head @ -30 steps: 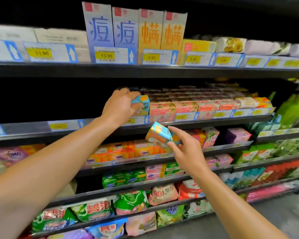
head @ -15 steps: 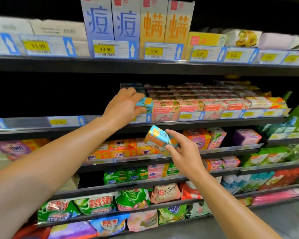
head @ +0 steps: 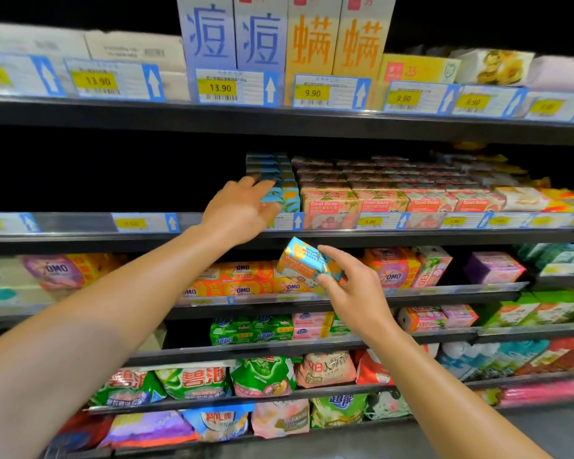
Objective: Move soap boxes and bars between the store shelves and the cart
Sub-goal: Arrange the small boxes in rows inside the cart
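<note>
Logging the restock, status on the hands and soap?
Left hand on the blue soap stack, second shelf. Right hand grips a blue-orange soap box, clear of shelves. Nothing blocking either.

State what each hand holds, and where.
Right hand pinches a blue-orange soap box at its right end. Left hand rests on shelved blue boxes; grip unclear.

Two hands (head: 242, 210), one held soap box (head: 307, 265)
</note>
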The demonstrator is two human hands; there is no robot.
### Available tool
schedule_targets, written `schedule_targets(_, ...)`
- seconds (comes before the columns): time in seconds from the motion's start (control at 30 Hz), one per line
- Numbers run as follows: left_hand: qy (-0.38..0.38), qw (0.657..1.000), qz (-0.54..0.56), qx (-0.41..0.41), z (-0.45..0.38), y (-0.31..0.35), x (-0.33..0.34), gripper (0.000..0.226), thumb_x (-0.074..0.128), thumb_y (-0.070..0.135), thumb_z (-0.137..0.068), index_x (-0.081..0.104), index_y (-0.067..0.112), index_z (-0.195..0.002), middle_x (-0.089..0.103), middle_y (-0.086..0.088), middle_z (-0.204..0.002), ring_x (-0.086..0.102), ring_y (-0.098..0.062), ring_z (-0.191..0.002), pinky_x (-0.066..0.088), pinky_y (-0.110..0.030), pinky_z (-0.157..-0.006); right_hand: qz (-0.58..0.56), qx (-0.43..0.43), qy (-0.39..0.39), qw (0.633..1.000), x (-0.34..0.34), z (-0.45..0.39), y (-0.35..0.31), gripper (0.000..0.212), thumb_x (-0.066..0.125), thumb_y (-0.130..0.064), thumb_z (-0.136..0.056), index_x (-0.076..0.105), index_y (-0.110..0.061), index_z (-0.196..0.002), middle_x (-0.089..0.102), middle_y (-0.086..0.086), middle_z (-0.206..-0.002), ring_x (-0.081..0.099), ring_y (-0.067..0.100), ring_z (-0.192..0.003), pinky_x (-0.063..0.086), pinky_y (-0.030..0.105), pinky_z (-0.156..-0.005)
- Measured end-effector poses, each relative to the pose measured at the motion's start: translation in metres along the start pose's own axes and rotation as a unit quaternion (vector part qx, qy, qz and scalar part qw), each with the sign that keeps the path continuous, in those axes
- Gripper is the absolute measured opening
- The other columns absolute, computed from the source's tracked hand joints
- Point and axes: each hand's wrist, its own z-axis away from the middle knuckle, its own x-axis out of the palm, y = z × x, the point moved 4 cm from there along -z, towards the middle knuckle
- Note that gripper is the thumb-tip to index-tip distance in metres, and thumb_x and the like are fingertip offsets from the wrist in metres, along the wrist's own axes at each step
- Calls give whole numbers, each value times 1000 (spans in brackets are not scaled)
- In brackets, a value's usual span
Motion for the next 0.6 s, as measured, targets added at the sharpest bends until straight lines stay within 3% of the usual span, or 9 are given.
schedule_targets(0.2, -63, 998, 4, -14, -5, 3, 0, 67, 38, 55, -99, 14, 30, -156, 30, -5, -156, 41, -27, -135, 45, -40, -100, -8, -4, -3, 1000, 9, 0, -7, 48, 62, -19, -97, 50, -26, -143, 58, -6, -133, 53, 4, -114, 52, 26, -88)
schedule_targets(0.33, -60, 998, 27, 7, -4, 6, -1, 69, 43, 51, -99, 11, 28, -156, 25, -5, -158, 39, -26, -137, 44, -39, -103, -14, -6, -7, 1000, 14, -1, -9, 48, 62, -20, -97, 50, -27, -143, 58, -7, -132, 54, 6, -115, 54, 30, -88)
schedule_targets(0.47, -42, 996, 42, -59, -9, -6, -11, 81, 53, 56, -93, 14, 25, -156, 28, -6, -158, 38, -25, -139, 41, -37, -106, -19, -7, -13, 1000, 17, -1, -10, 48, 62, -20, -97, 50, -28, -143, 56, -13, -125, 54, 8, -116, 55, 34, -87)
schedule_targets(0.6, -74, 997, 29, -16, -6, 0, -6, 75, 47, 53, -97, 10, 25, -157, 27, -4, -159, 37, -24, -140, 40, -37, -109, -17, 0, -7, 1000, 17, -2, -8, 48, 62, -20, -97, 49, -28, -143, 57, -10, -127, 54, 7, -115, 55, 32, -87)
